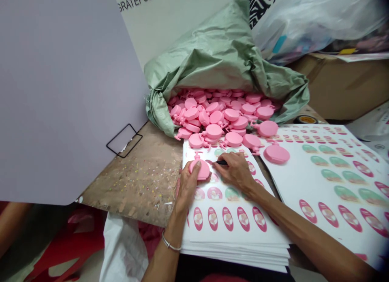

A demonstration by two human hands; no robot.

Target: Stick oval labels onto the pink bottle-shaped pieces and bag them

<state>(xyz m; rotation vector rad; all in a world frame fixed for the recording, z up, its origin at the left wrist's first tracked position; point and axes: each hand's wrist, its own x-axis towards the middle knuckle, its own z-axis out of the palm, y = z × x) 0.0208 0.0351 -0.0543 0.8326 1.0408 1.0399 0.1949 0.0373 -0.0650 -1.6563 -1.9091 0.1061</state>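
My left hand [187,186] is closed around a pink toy pump bottle [201,171], its thumb across the front face and the pump end pointing away from me. Pinched in the fingers of my right hand [235,170] is a slim black tool [221,162]; its tip is too small to make out. Both hands rest over a stack of white sticker sheets [209,237] printed with pink ovals and green-and-pink labels. A sticker [211,162] lies beside the tool's tip. Whether it is lifted from the sheet I cannot tell.
A green sack [209,51] spills a heap of pink pump bottles [215,118] behind the sheets. More sticker sheets [291,189] lie at the right, with one loose bottle [276,153] at their edge. A roll of tape [306,119] sits behind. A grey panel [60,91] stands left.
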